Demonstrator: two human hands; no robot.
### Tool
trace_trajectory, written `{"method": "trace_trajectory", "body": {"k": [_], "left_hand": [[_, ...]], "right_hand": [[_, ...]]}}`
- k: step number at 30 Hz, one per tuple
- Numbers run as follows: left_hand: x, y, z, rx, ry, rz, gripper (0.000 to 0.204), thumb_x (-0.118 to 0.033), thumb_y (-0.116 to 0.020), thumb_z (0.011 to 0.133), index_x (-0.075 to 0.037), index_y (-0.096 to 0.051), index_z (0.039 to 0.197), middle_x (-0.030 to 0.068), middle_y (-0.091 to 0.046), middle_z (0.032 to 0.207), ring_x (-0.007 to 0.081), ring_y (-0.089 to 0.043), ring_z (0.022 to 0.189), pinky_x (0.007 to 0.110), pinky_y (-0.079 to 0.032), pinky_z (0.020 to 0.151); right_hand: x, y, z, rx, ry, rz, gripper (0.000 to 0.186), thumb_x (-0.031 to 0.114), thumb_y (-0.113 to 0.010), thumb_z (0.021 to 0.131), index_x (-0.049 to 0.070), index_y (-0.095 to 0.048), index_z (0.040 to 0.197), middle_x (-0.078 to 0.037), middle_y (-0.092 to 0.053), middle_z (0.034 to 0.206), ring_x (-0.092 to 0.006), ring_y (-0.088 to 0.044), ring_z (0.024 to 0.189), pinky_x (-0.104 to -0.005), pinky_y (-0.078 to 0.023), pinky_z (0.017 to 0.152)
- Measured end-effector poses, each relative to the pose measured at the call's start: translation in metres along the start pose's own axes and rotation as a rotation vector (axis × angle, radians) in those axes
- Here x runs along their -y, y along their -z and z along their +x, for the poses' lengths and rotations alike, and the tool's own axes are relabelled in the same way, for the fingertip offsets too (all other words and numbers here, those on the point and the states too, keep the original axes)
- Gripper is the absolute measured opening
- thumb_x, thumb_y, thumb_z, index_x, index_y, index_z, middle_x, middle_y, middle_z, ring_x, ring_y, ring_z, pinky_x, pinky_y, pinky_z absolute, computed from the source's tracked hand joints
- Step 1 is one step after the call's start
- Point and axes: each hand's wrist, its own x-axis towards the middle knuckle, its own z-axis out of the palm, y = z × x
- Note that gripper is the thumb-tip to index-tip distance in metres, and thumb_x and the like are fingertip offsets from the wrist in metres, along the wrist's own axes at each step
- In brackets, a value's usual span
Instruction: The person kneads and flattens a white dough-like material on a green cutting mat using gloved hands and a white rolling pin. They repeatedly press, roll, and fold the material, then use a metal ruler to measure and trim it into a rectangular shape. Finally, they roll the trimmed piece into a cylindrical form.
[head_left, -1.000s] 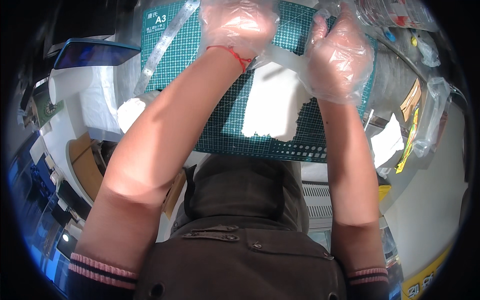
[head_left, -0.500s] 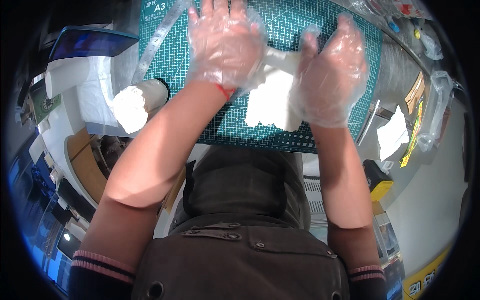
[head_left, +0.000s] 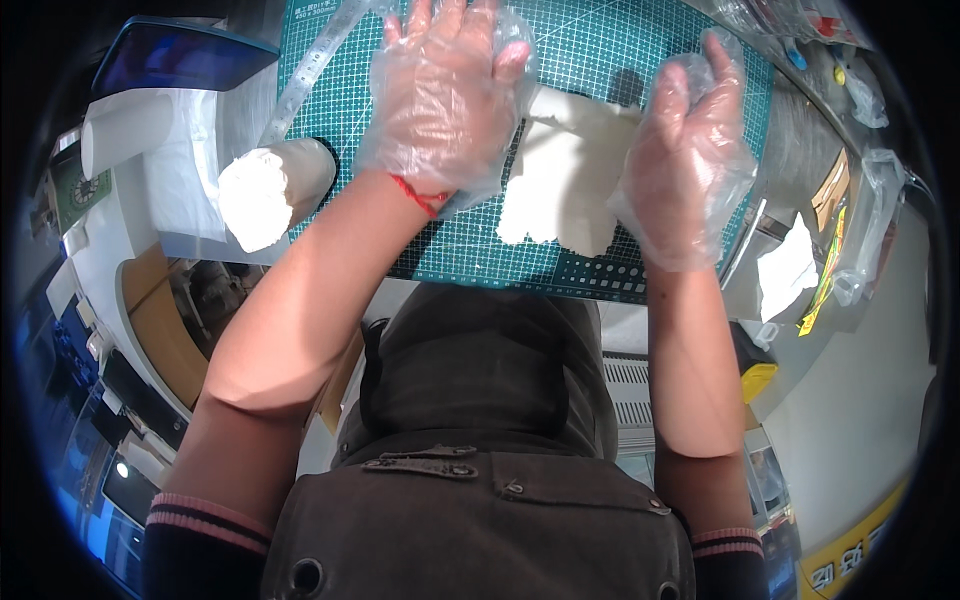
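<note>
A white sheet (head_left: 570, 170) with ragged lower edges, tissue or cloth by its look, lies flat on a green gridded cutting mat (head_left: 340, 180). My left hand (head_left: 435, 100), in a clear plastic glove, rests palm down on the mat left of the sheet; its fingers are spread and hold nothing. On the sheet's other side my right hand (head_left: 690, 165), gloved likewise, is at the right edge, thumb and index finger apart and nothing seen in it. Whether its heel touches the sheet I cannot tell.
A white paper roll (head_left: 280, 190) and a metal ruler (head_left: 312, 75) are at the mat's left, with a dark-screened device (head_left: 185, 60) beyond. Crumpled white paper (head_left: 787, 265), a yellow strip (head_left: 825, 290) and clear plastic (head_left: 870, 220) lie at the right.
Both hands have moved apart, the left slightly left and the right to the right, uncovering more of the white sheet. The left thumb now sticks out to the side.
</note>
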Motion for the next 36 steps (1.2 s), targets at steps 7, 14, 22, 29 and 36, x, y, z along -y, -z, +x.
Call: {"method": "trace_trajectory", "body": {"k": [7,14,22,29,36], "left_hand": [[0.010,0.013,-0.012,-0.187,0.098,-0.458,0.048,-0.021,-0.067,0.093,-0.007,-0.060,0.138,0.0172,-0.060,0.141,0.0409,-0.053,0.134,0.058,-0.032,0.118],[-0.005,0.010,-0.022,-0.064,-0.066,-0.235,0.041,-0.015,-0.079,0.086,-0.016,-0.069,0.126,0.0028,-0.064,0.136,0.0310,-0.064,0.123,0.060,-0.033,0.118],[-0.011,0.031,-0.037,-0.113,-0.122,-0.221,0.035,-0.008,-0.072,0.083,-0.005,-0.070,0.118,0.0108,-0.070,0.115,0.0303,-0.065,0.115,0.051,-0.042,0.113],[-0.042,0.012,-0.059,0.304,-0.224,-0.494,0.063,-0.024,-0.064,0.092,-0.007,-0.050,0.151,0.0129,-0.053,0.151,0.0326,-0.049,0.143,0.053,-0.029,0.124],[-0.076,-0.025,-0.018,0.387,-0.040,-0.340,0.098,-0.046,-0.076,0.087,-0.002,-0.031,0.162,0.0143,-0.023,0.171,0.0324,-0.020,0.159,0.053,-0.023,0.129]], "right_hand": [[-0.012,0.034,0.005,-0.027,0.341,-0.224,0.041,0.016,-0.076,0.089,0.004,-0.061,0.124,-0.017,-0.068,0.117,-0.0349,-0.067,0.105,-0.0432,-0.053,0.093],[-0.026,0.041,-0.015,0.247,0.460,-0.407,0.049,0.010,-0.084,0.079,0.006,-0.062,0.123,-0.014,-0.068,0.118,-0.0327,-0.066,0.107,-0.0432,-0.051,0.091],[-0.023,0.038,0.031,0.440,-0.199,0.163,0.034,0.033,-0.074,0.097,0.001,-0.075,0.106,-0.007,-0.068,0.075,-0.0180,-0.061,0.065,-0.0310,-0.049,0.062],[-0.017,0.053,0.067,0.591,-0.597,0.512,0.057,0.053,-0.053,0.106,0.000,-0.071,0.099,0.003,-0.043,0.055,-0.0068,-0.036,0.052,-0.0257,-0.028,0.051],[-0.014,0.068,0.043,0.377,-0.740,0.756,0.051,0.042,-0.040,0.114,0.000,-0.064,0.097,0.003,-0.041,0.056,-0.0080,-0.033,0.050,-0.0247,-0.025,0.049]]}}
